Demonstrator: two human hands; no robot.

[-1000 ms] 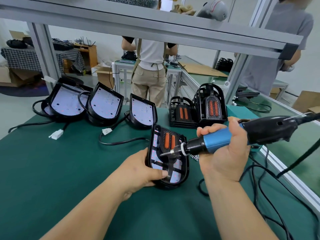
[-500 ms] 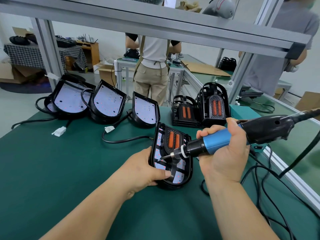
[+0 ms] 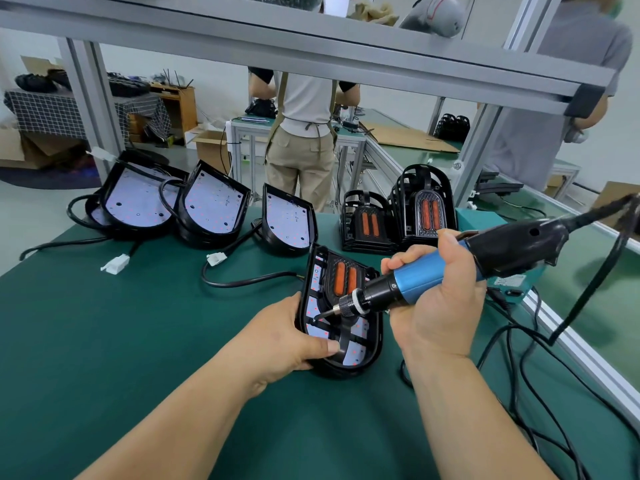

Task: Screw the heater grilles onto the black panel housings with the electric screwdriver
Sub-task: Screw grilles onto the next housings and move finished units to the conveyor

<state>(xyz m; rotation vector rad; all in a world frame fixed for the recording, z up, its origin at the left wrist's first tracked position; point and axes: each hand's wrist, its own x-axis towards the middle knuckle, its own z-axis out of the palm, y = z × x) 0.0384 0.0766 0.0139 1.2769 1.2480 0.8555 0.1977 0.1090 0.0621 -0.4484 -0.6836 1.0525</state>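
Moving on: electric screwdriver (image 3: 415, 282) bit has dropped from beside the orange element (image 3: 339, 278) onto the left rib of the grille (image 3: 347, 260), so likely next screw. Grip: right hand (image 3: 440, 303) wraps the blue barrel; left hand (image 3: 287, 341) clamps the black housing (image 3: 376, 344), tilted, mid table (image 3: 138, 341) toward its right edge.

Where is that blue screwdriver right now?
Head view, right of centre: the right hand grips the screwdriver, whose tip is at the left part of the black panel that the left hand holds on the green table.
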